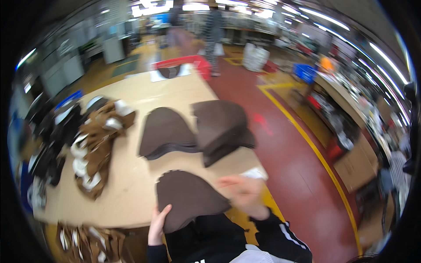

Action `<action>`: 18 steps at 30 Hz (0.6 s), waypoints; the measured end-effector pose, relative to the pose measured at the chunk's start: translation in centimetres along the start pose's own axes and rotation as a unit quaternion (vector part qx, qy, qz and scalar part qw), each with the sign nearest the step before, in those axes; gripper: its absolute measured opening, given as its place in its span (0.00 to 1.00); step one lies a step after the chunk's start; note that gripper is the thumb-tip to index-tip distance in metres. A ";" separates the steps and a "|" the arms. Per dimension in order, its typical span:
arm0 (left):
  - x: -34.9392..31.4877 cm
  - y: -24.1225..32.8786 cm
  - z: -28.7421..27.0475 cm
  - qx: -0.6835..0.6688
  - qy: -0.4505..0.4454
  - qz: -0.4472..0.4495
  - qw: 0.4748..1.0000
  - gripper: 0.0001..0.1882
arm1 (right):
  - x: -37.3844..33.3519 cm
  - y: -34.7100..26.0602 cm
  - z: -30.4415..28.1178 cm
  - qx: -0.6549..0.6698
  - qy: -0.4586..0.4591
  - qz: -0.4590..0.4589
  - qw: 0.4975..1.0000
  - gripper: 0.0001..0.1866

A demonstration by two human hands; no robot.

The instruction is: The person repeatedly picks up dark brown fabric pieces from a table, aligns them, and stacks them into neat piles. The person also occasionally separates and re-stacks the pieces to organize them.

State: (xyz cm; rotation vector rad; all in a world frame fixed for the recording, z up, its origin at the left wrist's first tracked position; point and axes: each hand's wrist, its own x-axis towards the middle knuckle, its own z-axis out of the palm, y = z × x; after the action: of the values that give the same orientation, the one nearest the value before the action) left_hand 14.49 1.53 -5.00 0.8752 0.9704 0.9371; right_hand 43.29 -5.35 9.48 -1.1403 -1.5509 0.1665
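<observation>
My left hand (158, 223) grips the near left edge of a dark brown cut piece of sheet material (188, 197), its thumb lying on top. The piece has one rounded end and a notched edge, and is held over the near edge of the table. Smeared by motion, my right hand (243, 193) hovers by the piece's right corner; whether its fingers hold anything cannot be told. Just beyond lie two stacks of similar dark brown pieces: a neat rounded one (166, 129) and, to its right, one (221, 125) with its layers askew.
The pale table (118, 188) carries brown and white bundled pieces (98, 144) and black ones (52, 144) at left. More brown pieces (90, 243) hang below its near edge. A red crate (202, 65) stands at the far end. Rightward is a red floor with a yellow line (307, 140).
</observation>
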 end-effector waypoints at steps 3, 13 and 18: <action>0.9 -0.8 0.0 0.036 -0.022 0.006 0.999 0.37 | 3.0 -3.5 -7.4 -0.055 0.073 -0.082 0.992 0.17; 1.1 -2.2 -0.2 0.037 -0.029 0.011 0.999 0.38 | 8.6 -5.1 -11.6 -0.106 0.113 -0.263 0.952 0.16; 0.7 -2.0 0.5 0.049 -0.023 0.005 0.999 0.38 | 9.5 -5.5 -11.4 -0.099 0.112 -0.289 0.946 0.15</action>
State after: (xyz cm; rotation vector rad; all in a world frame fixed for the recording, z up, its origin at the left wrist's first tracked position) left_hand 15.59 1.39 -6.89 0.9803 0.9804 0.8800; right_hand 50.62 -6.58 23.42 -0.7768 -1.6525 -0.5070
